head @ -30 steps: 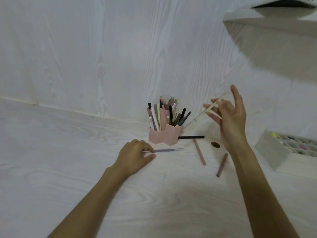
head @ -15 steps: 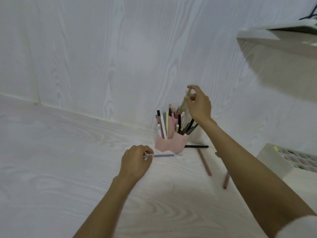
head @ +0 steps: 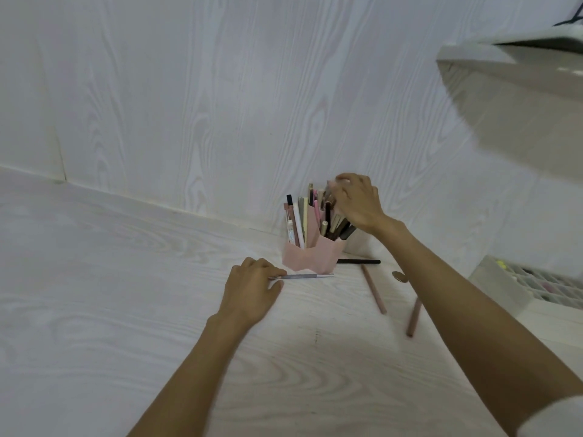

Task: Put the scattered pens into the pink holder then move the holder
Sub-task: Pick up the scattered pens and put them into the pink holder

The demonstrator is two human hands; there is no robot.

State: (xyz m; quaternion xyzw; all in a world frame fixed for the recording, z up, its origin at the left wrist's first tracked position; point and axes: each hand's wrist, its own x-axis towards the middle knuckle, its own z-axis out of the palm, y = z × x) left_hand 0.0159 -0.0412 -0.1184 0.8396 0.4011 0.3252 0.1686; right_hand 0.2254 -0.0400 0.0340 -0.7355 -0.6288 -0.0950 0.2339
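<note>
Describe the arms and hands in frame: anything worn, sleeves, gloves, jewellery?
Both hands, left and right, are bare: no gloves, and no rings or watch that I can see. Both forearms are uncovered. The only clothing showing is a white sleeve edge high on the right arm, at the bottom right corner.

No text can be read anywhere — the pens [head: 303, 220] and the pink holder [head: 310, 257] show no legible label, brand or number.

Whitish wood-grain tabletop [head: 126, 310]: holder [head: 310, 258], loose pens [head: 373, 288], perhaps coin [head: 399, 275].
</note>
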